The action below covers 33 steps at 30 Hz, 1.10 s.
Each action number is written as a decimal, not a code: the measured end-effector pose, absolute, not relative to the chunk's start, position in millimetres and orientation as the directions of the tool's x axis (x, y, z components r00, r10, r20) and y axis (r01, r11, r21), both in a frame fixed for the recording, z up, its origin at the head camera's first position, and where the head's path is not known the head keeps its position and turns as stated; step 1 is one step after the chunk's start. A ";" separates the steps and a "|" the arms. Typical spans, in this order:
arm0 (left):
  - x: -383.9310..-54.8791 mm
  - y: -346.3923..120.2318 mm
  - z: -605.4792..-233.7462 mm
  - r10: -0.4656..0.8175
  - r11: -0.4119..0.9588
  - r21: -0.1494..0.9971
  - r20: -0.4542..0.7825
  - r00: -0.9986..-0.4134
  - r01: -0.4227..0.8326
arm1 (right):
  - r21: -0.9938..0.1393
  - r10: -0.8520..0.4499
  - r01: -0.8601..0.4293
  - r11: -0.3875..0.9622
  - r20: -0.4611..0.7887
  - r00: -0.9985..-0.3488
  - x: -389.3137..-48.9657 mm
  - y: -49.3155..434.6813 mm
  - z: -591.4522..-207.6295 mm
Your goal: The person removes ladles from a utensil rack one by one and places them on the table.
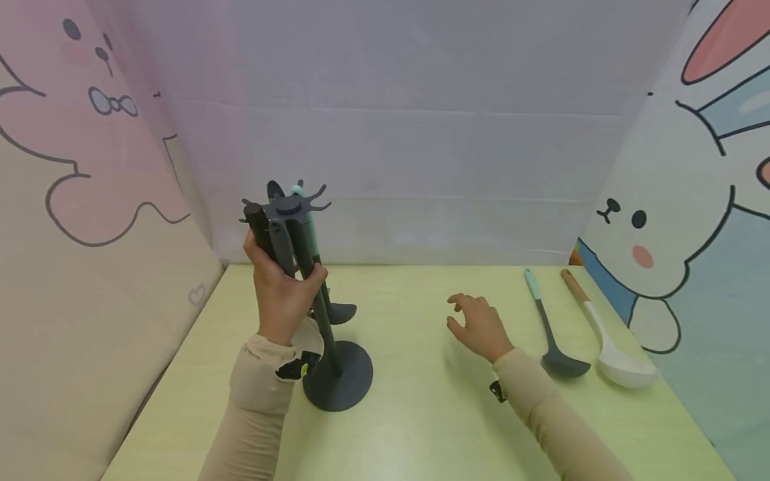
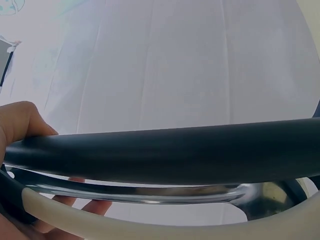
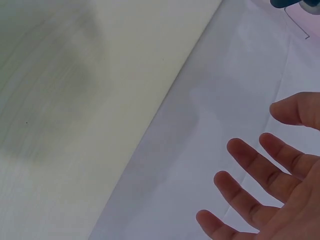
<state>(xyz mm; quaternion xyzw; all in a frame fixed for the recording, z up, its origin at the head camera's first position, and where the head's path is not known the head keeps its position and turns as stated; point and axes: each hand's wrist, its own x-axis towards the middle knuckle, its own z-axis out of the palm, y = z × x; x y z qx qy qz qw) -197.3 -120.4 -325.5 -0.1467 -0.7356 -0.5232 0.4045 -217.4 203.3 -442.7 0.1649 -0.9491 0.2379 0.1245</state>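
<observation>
Where the left hand grips the dark stand left of centre, thumb and fingers wrap its post and hanging handles together, presumably for steadiness. The right hand hovers right of centre, fingers bent around nothing. At the frame's right, a dark ladle and a white ladle lie on the table, bowls nearest, apparently spaced apart for access. Behind hangs a pale sheet.

The right hand hung with its fingers apart.
Behind them, a pale sheet met the surface along a slanting edge.
</observation>
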 end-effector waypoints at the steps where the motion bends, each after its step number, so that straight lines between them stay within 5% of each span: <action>1: -197.6 -121.3 -325.1 -0.203 0.401 0.653 0.747 -0.633 0.642 | -0.411 -0.255 -0.374 0.832 0.316 -0.914 -217.6 201.7 -442.4; 13: -202.5 -130.3 -323.4 -0.131 0.339 0.649 0.750 -0.649 0.681 | -0.469 -0.296 -0.417 0.778 0.312 -0.903 -216.0 196.2 -441.2; 33: -219.8 -157.7 -324.4 0.102 0.040 0.677 0.729 -0.677 0.735 | -0.563 -0.477 -0.544 0.622 0.278 -0.834 -216.2 145.3 -429.4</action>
